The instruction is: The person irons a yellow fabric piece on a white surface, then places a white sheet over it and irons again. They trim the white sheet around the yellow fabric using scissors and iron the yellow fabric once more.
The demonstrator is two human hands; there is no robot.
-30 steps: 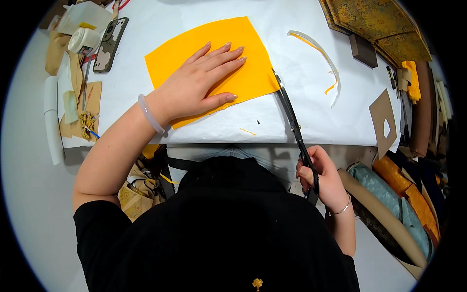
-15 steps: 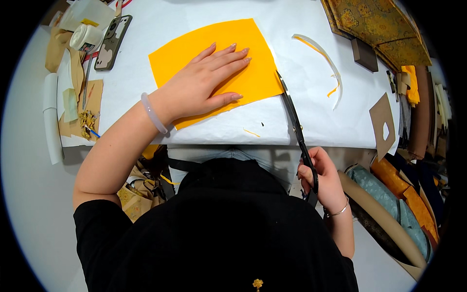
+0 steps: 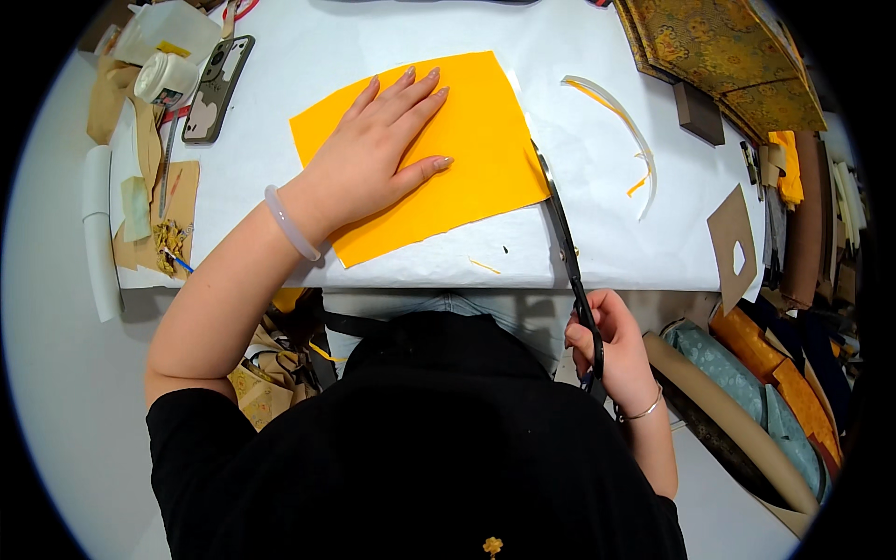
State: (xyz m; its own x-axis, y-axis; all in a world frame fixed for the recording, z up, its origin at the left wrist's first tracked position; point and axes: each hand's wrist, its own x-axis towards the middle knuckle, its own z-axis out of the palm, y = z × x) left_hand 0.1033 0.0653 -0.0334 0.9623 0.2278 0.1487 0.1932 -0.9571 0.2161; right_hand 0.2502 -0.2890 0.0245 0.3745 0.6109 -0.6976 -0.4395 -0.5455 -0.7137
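A yellow sheet of fabric (image 3: 485, 140) lies on the white-covered table, with a thin white edge showing along its right side. My left hand (image 3: 387, 154) rests flat on its left half, fingers spread. In my right hand (image 3: 611, 345), at the table's front edge, are long black scissors (image 3: 569, 247), fingers wrapped round the handles. Their blades point away from me and meet the sheet's right edge near its lower corner. To the right lies a curved white-and-yellow offcut strip (image 3: 625, 117). A small yellow scrap (image 3: 484, 267) sits in front of the sheet.
At the left are a phone (image 3: 217, 91), a white jar (image 3: 166, 79) and a translucent container (image 3: 177, 33). Patterned gold boards (image 3: 719, 56), a dark block (image 3: 698, 114) and a brown card with a cutout (image 3: 734, 245) occupy the right. Fabric rolls (image 3: 728, 373) stand below the table at right.
My left hand has shifted slightly up and left on the sheet. The sheet and table sit a little lower in view, and the scissors hand has moved slightly left.
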